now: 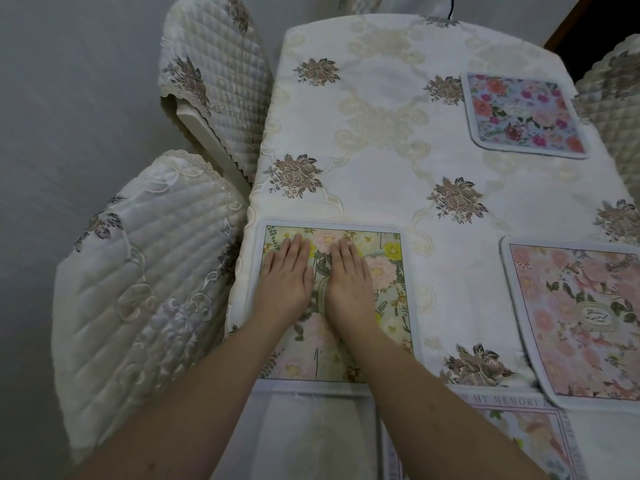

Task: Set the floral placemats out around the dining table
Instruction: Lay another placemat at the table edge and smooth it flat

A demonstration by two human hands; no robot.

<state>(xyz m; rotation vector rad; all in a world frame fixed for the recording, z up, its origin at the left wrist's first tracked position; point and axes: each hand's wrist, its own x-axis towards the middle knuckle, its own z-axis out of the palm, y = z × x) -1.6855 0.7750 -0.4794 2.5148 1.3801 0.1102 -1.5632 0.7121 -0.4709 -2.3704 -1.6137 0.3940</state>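
Note:
A green and yellow floral placemat (384,271) lies flat at the table's near left side. My left hand (285,277) and my right hand (348,278) rest palm down on it, side by side, fingers straight and together. A pink floral placemat (581,317) lies at the near right. A blue placemat with red and pink flowers (523,114) lies at the far right. Another placemat with lettering on its border (519,431) shows at the bottom edge, partly under the pink one.
The table carries a cream tablecloth (381,126) with embroidered brown flowers. Quilted chair covers stand at the left: one near (138,289), one farther (214,74). Another covered chair (613,109) stands at the right. A pale wall fills the left.

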